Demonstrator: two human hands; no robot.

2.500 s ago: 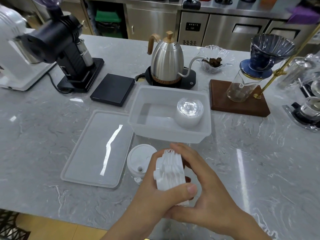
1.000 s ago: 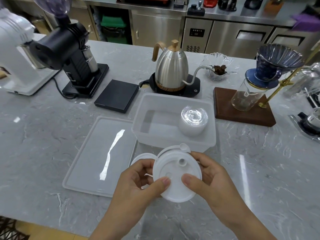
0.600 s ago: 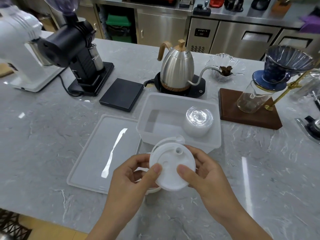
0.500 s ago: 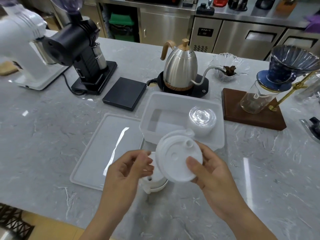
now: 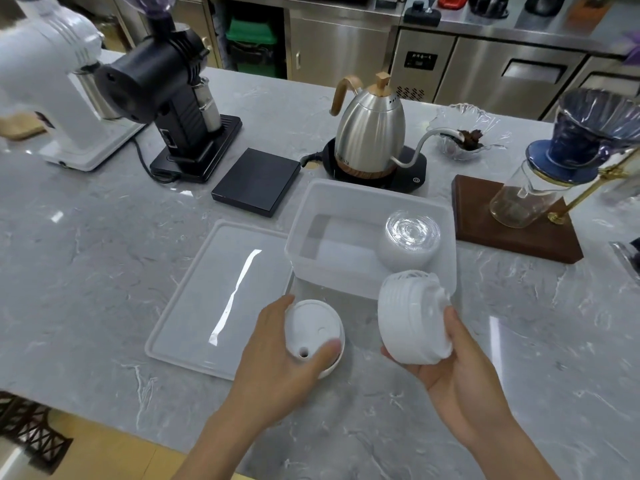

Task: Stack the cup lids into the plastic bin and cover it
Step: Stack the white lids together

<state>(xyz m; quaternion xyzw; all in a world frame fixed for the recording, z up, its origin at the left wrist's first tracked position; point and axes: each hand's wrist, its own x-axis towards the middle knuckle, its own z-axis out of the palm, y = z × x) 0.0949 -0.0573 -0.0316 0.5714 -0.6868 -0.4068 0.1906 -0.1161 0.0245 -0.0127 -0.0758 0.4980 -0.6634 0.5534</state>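
We've got the right hand (image 5: 460, 372) gripping a white lid stack (image 5: 408, 323) on its side, just off the bin's (image 5: 367, 192) near wall. Left hand (image 5: 277, 358) is curled over a lid (image 5: 313, 329) on the counter (image 5: 86, 271); its palm hides that lid's left side, so we can't tell how many sit under it. Clear lids (image 5: 410, 239) stand in the bin's right end, left end open. The bin cover (image 5: 221, 292) lies flat beside the bin's left. The counter's near-right stretch is bare.
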